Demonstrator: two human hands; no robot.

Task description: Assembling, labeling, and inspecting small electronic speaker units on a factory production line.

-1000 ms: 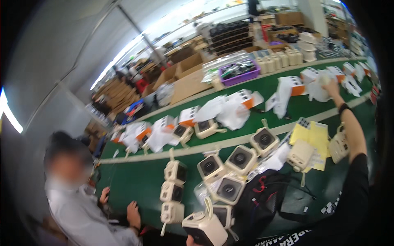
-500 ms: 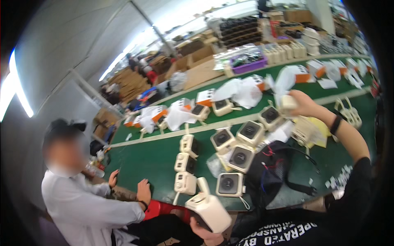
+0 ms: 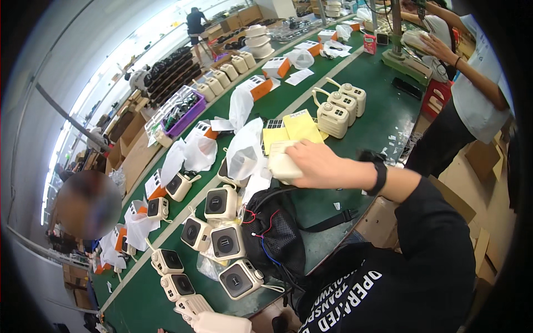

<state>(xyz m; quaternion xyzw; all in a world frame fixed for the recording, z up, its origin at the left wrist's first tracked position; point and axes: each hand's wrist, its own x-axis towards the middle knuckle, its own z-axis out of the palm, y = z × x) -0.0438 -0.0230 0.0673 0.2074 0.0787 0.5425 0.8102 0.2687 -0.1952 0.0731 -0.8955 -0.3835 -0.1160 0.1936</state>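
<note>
Right hand grasping a cream box-shaped device above the green counter; left hand gripping another cream device near.

Right hand on a speaker unit, above the backpack at the near edge of the workbench. Left of the backpack, a cluster of speaker units facing up; beyond the held unit, paper sheets, then three upright units side by side. Behind, plastic bags and opened cartons along the centre strip. Far right, another person's hand over the bench end.
</note>
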